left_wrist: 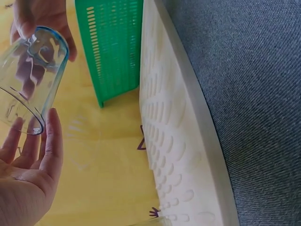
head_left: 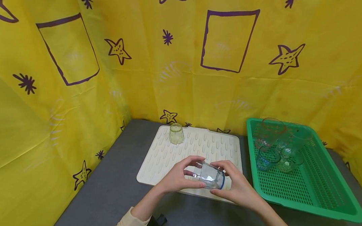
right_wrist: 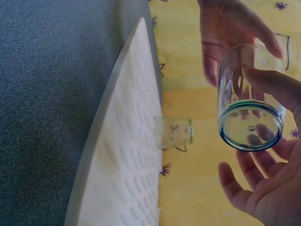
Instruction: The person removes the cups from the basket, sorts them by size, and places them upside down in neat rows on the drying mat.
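A clear drinking glass point(head_left: 208, 175) with a bluish base is tilted on its side in the air above the near part of the white draining mat point(head_left: 157, 166). My left hand point(head_left: 179, 175) holds its mouth end, thumb below and fingers above in the head view. At the bluish base end, my right hand point(head_left: 238, 188) grips it between thumb and fingers. The right wrist view shows the round base point(right_wrist: 250, 127) facing that camera. Toward the mat's far left, a yellow-green glass point(head_left: 176, 134) stands, apparently upside down.
To the right, a green perforated basket point(head_left: 310, 210) holds several glasses, among them a red-rimmed one point(head_left: 271, 130) and a blue-tinted one point(head_left: 267, 159). Yellow patterned cloth point(head_left: 182, 82) hangs behind and to the left of the dark grey table point(head_left: 104, 197).
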A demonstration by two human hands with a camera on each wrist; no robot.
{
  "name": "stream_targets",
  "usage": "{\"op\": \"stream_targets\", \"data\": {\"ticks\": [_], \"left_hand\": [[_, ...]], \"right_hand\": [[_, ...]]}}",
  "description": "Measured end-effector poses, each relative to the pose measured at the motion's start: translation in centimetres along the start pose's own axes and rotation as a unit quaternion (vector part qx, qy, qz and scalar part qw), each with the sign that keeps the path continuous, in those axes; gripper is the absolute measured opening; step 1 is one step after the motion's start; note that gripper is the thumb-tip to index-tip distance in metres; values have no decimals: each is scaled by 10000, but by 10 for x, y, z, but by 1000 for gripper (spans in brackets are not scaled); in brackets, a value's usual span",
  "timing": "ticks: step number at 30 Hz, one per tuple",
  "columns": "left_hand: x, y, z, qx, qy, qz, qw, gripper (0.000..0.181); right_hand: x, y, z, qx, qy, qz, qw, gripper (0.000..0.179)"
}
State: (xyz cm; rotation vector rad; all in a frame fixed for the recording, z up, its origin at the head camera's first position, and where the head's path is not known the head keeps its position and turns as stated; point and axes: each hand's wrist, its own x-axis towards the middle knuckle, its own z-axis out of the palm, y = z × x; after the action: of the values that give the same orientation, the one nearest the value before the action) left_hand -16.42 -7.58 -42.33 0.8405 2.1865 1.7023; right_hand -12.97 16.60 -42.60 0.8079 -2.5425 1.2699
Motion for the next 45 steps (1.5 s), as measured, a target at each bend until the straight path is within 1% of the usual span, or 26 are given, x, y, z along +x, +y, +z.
{"op": "stream_targets", "data": {"ticks": [3,6,9,10,11,13,14,17,18,21,23,25,28,31,34,38,42,45], "left_hand": [[-1,-2,0,-42,45,-11,10000,63],[-1,-4,1,-218,100,84,9997,63],[-1,-6,1,-612,150,222,9978,63],[-1,-7,1,-784,162,263,9964,63],[-1,-7,2,-979,170,303,9946,63],[-1,-8,3,-1354,208,359,9899,62],[-1,-8,3,-1519,234,408,9873,62],[-1,-9,6,-1862,370,526,9804,62],[-1,-10,6,-1936,419,563,9786,61],[-1,-10,9,-2065,513,638,9750,63],[-1,-9,10,-2120,528,665,9736,64],[-2,-8,10,-2149,522,671,9729,66],[-3,-7,11,-2158,538,604,9731,67],[-4,-7,10,-2140,544,503,9740,65],[-5,-6,8,-2134,550,400,9746,64],[-6,-5,5,-2097,566,262,9758,64],[-7,-6,1,-2013,571,108,9778,65],[-10,-9,-4,-1970,637,-10,9783,66]], "right_hand": [[-1,1,2,178,-26,66,9998,71],[-2,2,3,384,-62,199,9990,71],[-3,3,4,855,-80,469,9952,73],[-3,4,4,1055,-77,566,9928,73],[-3,4,5,1368,-68,675,9883,74],[-2,4,7,2090,-59,837,9743,73],[-2,4,8,2431,-46,905,9658,72],[-2,3,13,3485,-43,1035,9316,68],[-1,2,14,3746,-43,1079,9209,67],[-2,0,18,4336,5,1252,8924,66],[-1,-1,19,4560,60,1330,8799,65],[-1,-2,20,4732,80,1349,8705,64],[-2,-3,22,4886,72,1358,8618,62],[-2,-3,24,4969,79,1423,8560,59],[-1,-4,26,5005,97,1459,8533,59],[3,-8,28,4994,185,1593,8514,63],[7,-10,32,5011,307,1848,8449,65],[11,-9,35,5048,356,1990,8392,65]]}}
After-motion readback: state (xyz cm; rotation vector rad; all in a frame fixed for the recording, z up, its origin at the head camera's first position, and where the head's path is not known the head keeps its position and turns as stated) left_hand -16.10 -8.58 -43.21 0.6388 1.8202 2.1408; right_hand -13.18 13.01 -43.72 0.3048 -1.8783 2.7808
